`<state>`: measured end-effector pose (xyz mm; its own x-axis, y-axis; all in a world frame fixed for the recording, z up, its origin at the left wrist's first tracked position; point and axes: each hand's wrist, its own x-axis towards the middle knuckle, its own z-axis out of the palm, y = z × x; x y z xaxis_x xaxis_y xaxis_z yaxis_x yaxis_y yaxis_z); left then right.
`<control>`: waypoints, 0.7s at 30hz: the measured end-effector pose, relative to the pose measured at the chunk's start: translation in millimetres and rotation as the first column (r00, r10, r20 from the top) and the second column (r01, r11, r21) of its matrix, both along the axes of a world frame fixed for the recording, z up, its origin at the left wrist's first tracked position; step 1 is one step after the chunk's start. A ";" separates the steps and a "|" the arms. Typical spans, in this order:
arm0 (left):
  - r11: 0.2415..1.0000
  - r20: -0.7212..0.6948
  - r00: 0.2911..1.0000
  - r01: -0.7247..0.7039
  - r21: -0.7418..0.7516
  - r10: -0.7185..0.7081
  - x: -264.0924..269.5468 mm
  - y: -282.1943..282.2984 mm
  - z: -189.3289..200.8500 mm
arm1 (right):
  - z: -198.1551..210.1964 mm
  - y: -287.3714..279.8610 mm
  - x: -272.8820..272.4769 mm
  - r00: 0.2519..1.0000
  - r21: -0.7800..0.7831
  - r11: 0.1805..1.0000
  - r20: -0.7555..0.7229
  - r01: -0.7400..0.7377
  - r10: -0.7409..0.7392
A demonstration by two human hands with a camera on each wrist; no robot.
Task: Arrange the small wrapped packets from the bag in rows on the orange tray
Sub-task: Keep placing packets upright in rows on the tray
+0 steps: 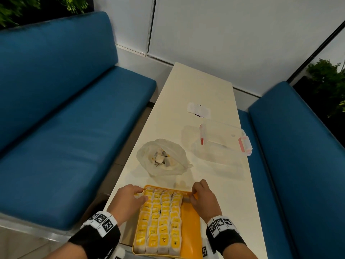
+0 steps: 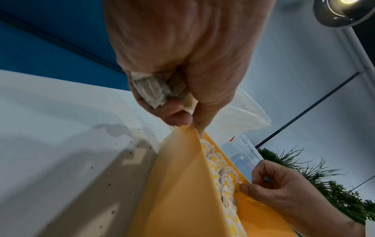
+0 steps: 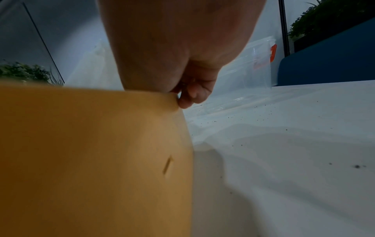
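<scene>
Closest to the person, the orange tray [image 1: 189, 227] sits at the near end of the white table [image 1: 224, 193], its long axis running straight away from them. Four columns of yellow-and-white packets [image 1: 158, 221] fill its left side, overlapping like shingles; a bare strip remains on the right. The left hand [image 1: 128, 198] is at the far-left corner, fingers curled round a small stack of spare packets [image 2: 152, 89] (only the left wrist view shows them). The right hand [image 1: 202, 198] pinches one packet against the far end of the bare strip, so a fifth column looks to be starting. These packets look light, soft and crinkly, probably best pinched by an edge. Further out is the plastic bag [image 1: 162, 156], mouth open upward with more packets inside, then a clear lidded box [image 1: 222, 141].
</scene>
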<state>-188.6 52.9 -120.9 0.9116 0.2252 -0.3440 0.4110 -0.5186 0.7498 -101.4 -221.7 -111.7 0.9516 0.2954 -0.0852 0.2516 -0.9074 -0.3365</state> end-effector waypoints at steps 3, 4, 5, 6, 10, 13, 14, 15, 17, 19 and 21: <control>0.996 0.049 0.998 -0.043 -0.072 0.047 -0.9 3.0 9.6 | 5.5 -0.6 -2.1 1.000 0.022 1.000 0.003 -0.005 0.005; 0.988 0.080 0.994 -0.067 -0.143 0.079 -1.7 4.3 15.9 | 8.2 -1.4 -3.4 1.000 0.040 0.999 0.030 0.001 -0.002; 0.965 0.096 0.989 -0.083 -0.250 0.110 -2.5 5.2 23.5 | 11.9 -1.5 -5.2 0.998 0.067 0.998 0.063 0.009 -0.014; 0.924 0.093 0.987 -0.087 -0.373 0.131 -3.4 5.2 32.1 | 17.1 -0.1 -7.0 0.995 0.105 0.994 0.093 0.019 -0.029; 0.740 0.052 0.997 -0.008 -0.672 0.059 -4.3 -4.2 58.4 | 52.7 27.5 -18.5 0.998 0.391 0.920 0.061 0.004 -0.031; 0.702 0.083 0.996 0.074 -0.708 -0.022 0.4 -18.7 66.9 | 80.8 59.2 -34.3 0.988 0.564 0.826 -0.138 0.019 0.071; 0.697 0.089 0.995 0.087 -0.712 -0.033 2.6 -23.7 67.9 | 86.3 66.4 -38.6 0.979 0.588 0.808 -0.177 0.025 0.099; 0.693 0.100 0.994 0.099 -0.714 -0.038 4.7 -28.3 68.5 | 90.1 71.0 -42.0 0.971 0.611 0.791 -0.203 0.026 0.125; 0.684 0.103 0.994 0.103 -0.722 -0.042 8.8 -35.4 68.9 | 94.7 72.5 -45.8 0.957 0.636 0.771 -0.233 0.014 0.175; 0.666 0.070 0.996 0.083 -0.742 -0.046 12.8 -39.6 69.4 | 95.4 69.4 -47.7 0.956 0.615 0.788 -0.217 -0.024 0.199; 0.661 0.048 0.996 0.083 -0.746 -0.071 15.3 -42.5 72.8 | 91.6 66.8 -48.2 0.967 0.579 0.813 -0.162 -0.066 0.195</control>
<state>-173.4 10.5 -48.1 0.9195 -0.1728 -0.3530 0.3826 0.1882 0.9045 -149.6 -155.0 -20.2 0.8800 0.4722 -0.0517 0.2214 -0.5039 -0.8349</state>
